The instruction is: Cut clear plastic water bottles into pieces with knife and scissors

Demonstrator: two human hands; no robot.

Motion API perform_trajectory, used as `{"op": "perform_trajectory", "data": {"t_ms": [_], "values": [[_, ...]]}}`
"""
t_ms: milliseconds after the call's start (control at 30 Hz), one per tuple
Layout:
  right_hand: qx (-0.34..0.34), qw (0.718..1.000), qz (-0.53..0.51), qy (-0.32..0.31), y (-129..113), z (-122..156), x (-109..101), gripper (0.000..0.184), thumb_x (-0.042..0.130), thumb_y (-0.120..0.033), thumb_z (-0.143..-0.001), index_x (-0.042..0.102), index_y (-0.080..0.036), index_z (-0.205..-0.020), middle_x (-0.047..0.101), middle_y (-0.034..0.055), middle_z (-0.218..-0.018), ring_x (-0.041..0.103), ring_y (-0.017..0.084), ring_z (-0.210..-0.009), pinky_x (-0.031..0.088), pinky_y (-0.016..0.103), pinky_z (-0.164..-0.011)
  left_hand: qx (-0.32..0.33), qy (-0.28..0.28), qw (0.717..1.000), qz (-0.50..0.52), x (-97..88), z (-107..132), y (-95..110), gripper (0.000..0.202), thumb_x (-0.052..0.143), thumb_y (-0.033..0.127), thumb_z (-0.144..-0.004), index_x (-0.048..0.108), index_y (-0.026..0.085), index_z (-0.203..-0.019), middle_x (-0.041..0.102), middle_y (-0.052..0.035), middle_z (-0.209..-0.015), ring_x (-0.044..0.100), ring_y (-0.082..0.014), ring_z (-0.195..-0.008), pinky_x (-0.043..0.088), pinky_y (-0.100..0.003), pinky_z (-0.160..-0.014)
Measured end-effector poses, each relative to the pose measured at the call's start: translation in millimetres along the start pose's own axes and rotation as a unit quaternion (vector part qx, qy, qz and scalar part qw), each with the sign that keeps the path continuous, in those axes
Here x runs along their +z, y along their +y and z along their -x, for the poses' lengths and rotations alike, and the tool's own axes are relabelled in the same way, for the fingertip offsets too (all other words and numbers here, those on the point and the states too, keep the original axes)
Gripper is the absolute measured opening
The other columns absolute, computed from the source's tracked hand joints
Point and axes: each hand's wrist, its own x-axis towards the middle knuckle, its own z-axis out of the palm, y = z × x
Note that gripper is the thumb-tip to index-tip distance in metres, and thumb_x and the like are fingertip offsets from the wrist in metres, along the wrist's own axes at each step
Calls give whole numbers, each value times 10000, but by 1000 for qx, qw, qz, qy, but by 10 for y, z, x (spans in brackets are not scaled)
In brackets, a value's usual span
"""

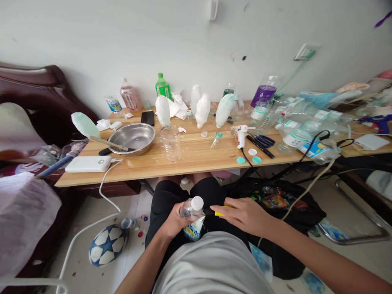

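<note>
My left hand (177,222) is closed around a clear plastic bottle (189,213) with a white cap and a blue-and-white label, held over my lap. My right hand (241,212) grips a yellow-handled knife (221,211). Its dark, thin front end points left at the bottle's side, close to the shoulder below the cap. Whether the tip touches the plastic I cannot tell. Most of the handle is hidden under my fingers.
On the wooden table (143,169) ahead are a metal bowl (137,139), a cut clear bottle (170,145), a white glue gun (241,136), scissors (263,141) and a white power bank (88,163). Several bottles crowd the right side. A football (108,246) lies on the floor; a cable (104,196) hangs left.
</note>
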Motion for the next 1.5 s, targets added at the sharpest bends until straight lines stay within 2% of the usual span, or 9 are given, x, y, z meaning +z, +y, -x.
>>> {"op": "perform_trajectory", "data": {"t_ms": [333,600,700,867,967,1067,1200,1333,1500], "values": [[-24,999,-29,16,131,-63,131,397,462,-272,-999,527,-321,-1389,641,10,-904,595,89,-735,424,210,-672,2,2,1000,18,-36,8,-23,415,887,298,-594,719,122,-931,740,-55,-824,666,-155,-728,502,-235,-704],[-57,998,5,26,116,-218,100,412,445,-252,-998,513,-319,-1399,635,18,-897,582,130,-766,411,256,-692,-28,-118,993,-9,18,-33,87,389,885,332,-596,732,93,-862,749,-108,-784,676,-196,-712,533,-301,-723],[-64,997,37,30,188,-206,52,421,442,-247,-999,498,-312,-1411,640,23,-911,577,140,-768,405,269,-696,-18,-129,992,-6,-23,-66,99,348,872,347,-621,729,100,-820,733,-90,-771,654,-166,-707,515,-274,-725],[-74,994,56,49,233,-163,41,418,456,-257,-994,505,-304,-1407,640,25,-904,571,137,-756,401,270,-685,0,-144,989,23,-52,-179,31,696,901,538,-450,685,148,-985,712,-54,-823,646,-172,-742,503,-270,-714],[-77,994,47,65,190,-204,77,404,458,-248,-991,531,-294,-1386,640,24,-886,575,133,-758,411,265,-685,-12,-179,983,29,0,-258,16,721,935,484,-392,685,128,-967,705,-60,-795,636,-176,-708,489,-278,-689],[-78,993,25,80,172,-238,150,388,452,-239,-992,550,-285,-1364,649,29,-907,588,130,-781,428,262,-699,-24,-205,978,38,34,-321,27,623,933,433,-451,687,117,-929,695,-61,-769,617,-164,-684,470,-283,-687],[-63,994,-11,89,209,-236,294,396,441,-288,-997,530,-223,-1377,664,59,-946,612,155,-817,466,282,-713,-38,-226,972,61,23,-403,-3,654,917,541,-385,671,127,-828,642,-34,-645,580,-155,-580,461,-300,-613],[-23,995,-24,89,278,-231,394,398,441,-324,-997,546,-169,-1348,673,90,-975,636,174,-840,503,296,-739,-43,-203,975,79,23,-477,-102,782,879,643,-340,640,150,-899,659,-54,-665,623,-198,-592,497,-351,-635],[19,996,-26,85,300,-215,406,371,450,-277,-990,561,-190,-1333,685,93,-1022,670,172,-846,530,288,-738,13,-68,994,84,69,-522,-200,665,832,598,-541,569,194,-998,663,-71,-942,660,-204,-781,508,-339,-744]]}}
